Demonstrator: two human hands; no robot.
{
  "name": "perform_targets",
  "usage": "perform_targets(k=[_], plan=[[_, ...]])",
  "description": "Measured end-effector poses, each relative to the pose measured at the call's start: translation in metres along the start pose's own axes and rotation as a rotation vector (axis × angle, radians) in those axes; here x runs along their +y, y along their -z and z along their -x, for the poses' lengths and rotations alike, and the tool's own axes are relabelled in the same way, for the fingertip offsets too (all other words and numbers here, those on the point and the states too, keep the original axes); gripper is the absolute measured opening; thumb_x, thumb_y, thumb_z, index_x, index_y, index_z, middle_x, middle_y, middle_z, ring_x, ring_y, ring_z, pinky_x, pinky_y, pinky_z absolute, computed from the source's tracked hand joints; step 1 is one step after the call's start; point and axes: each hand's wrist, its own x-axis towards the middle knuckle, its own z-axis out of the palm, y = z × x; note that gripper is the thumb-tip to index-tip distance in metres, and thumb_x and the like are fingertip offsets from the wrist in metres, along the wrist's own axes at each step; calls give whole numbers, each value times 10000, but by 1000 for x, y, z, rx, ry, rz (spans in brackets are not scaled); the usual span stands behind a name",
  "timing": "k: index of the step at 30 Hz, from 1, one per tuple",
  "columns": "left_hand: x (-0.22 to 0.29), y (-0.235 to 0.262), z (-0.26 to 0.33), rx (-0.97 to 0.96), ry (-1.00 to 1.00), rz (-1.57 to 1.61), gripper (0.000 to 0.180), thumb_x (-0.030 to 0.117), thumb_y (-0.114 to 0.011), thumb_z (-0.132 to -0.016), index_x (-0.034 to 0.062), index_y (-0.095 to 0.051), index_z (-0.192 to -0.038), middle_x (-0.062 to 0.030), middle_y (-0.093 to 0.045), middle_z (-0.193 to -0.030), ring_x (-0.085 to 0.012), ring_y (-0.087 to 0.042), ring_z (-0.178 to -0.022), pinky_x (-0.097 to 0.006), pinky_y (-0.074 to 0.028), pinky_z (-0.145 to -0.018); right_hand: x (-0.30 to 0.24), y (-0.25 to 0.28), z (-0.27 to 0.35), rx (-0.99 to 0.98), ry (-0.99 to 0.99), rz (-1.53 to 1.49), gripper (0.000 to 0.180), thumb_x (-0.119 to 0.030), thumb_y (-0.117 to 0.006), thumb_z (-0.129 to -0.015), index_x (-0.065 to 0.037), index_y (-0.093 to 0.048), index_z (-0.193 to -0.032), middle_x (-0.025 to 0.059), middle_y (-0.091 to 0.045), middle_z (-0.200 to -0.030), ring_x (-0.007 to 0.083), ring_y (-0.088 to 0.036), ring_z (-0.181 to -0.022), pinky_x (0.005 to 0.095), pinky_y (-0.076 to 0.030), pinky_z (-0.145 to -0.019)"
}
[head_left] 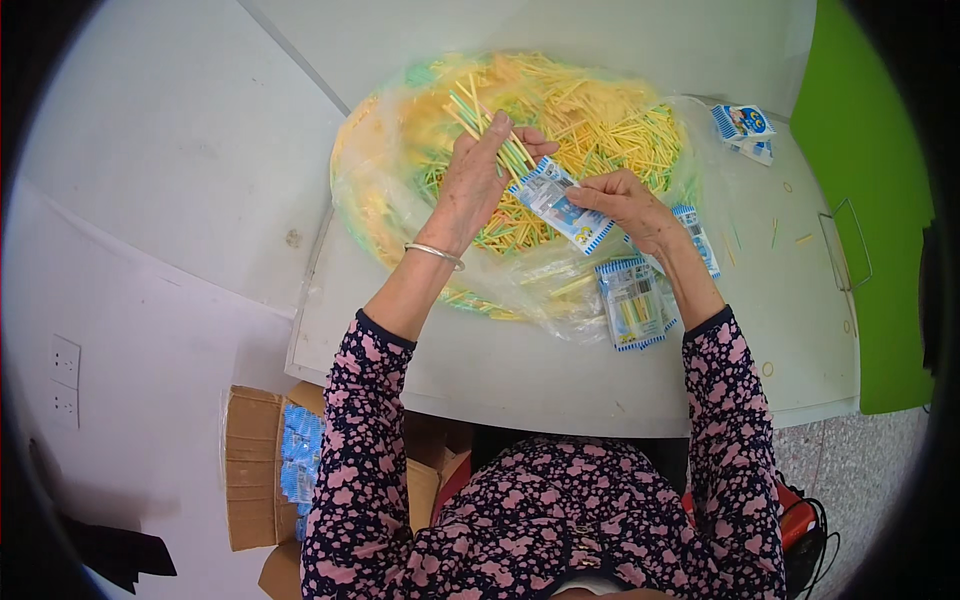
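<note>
My left hand (474, 178) is closed around a small bunch of thin yellow and green sticks (470, 108), which fan out above the thumb. Their lower ends meet the top edge of a blue-and-white plastic packet (560, 205); how far they reach inside is hard to see. Pinched between thumb and fingers, the packet's right side is in my right hand (625, 200). Under both hands lies a large clear plastic bag (520, 275), spread open around a heap of loose yellow and green sticks (610, 125). Near my right wrist are packets with sticks showing inside (635, 308).
More blue-and-white packets (742, 122) lie at the table's far right. Loose sticks and rubber bands (768, 369) are scattered on the right side of the white table (500, 390), beside a green panel (860, 200). A cardboard box (254, 465) with blue packets stands below left.
</note>
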Motion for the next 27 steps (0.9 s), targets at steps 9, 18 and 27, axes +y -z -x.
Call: perform_targets(k=[9,18,27], plan=[[5,-9,0,83,-174,-75,433,363,-430,-952,-52,-554,-929,-142,-606,-899,-229,-630,-884,-320,-505,-783,-2,-6,5,-57,-45,-155,237,-214,-644,-844,17,-674,-883,26,-658,-785,40,-569,-641,179,-440,-567],[-5,-18,14,97,-197,-70,435,363,-428,-954,-54,-551,-935,-139,-602,-913,-227,-627,-893,-316,-499,-786,0,-5,7,-32,-34,-207,241,-195,-633,-853,31,-664,-928,47,-667,-821,54,-595,-691,180,-464,-612],[-8,-21,15,181,-216,-16,433,358,-419,-958,-49,-563,-931,-118,-607,-876,-219,-626,-895,-310,-498,-763,3,-3,9,-45,-11,-130,285,-220,-653,-833,32,-667,-966,40,-669,-823,46,-577,-677,180,-452,-618]])
